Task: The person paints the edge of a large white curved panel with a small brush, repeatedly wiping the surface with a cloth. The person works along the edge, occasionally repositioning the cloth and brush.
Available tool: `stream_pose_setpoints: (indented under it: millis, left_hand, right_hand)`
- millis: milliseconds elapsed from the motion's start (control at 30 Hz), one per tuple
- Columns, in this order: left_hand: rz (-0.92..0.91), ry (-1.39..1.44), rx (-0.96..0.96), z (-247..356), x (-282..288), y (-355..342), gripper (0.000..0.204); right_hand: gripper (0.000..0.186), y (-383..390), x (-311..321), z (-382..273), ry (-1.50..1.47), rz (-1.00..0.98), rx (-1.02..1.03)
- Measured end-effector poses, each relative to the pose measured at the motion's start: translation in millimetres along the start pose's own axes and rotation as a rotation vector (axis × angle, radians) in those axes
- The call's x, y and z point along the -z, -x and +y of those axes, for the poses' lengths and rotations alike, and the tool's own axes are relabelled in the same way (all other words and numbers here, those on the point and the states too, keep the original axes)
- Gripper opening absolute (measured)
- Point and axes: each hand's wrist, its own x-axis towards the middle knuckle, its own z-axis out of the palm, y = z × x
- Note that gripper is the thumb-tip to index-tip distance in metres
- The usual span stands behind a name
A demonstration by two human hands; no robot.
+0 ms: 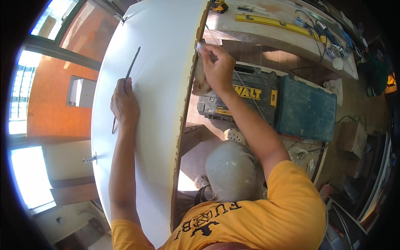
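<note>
My left hand (125,102) is closed on a long, thin dark tool (134,58), lying lengthwise over a white panel (156,146). Metal hinges (90,158) sit on the panel's left edge. My right hand (218,71) is closed at the panel's rough tan right edge (178,146), fingertips round a pale brown piece (201,84) that looks like wood, with a small whitish bit at the top. The fingers partly hide this piece, and I cannot make out whether it is loose from the edge.
A bench (271,12) at upper right carries a yellow level (262,21), tape measure (218,6) and cords. Below are a black toolbox (214,108) and teal case (308,106). My knee (233,166) is beside the panel. Boxes (352,137) stand right; orange boards (54,112) left.
</note>
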Motion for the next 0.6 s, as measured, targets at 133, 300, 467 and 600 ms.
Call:
stream_pose_setpoints:
  millis: [133, 300, 467, 600]
  left_hand:
    - [0.002, -0.002, 0.015, 2, -5, -1, 0.037]
    - [0.013, -0.025, 0.047, -2, 4, 4, 0.037]
    - [0.048, -0.024, -0.007, 3, -4, 0, 0.036]
    - [0.086, -0.001, 0.026, -1, 3, 4, 0.033]
  right_hand:
    - [0.020, -33, -6, 14, 0.050, 0.016, -0.052]
    - [0.020, -73, -29, 39, 0.109, 0.054, 0.014]
    - [0.025, -144, -29, 88, 0.222, 0.184, -0.017]
    - [0.025, -146, -6, 56, -0.010, 0.264, -0.270]
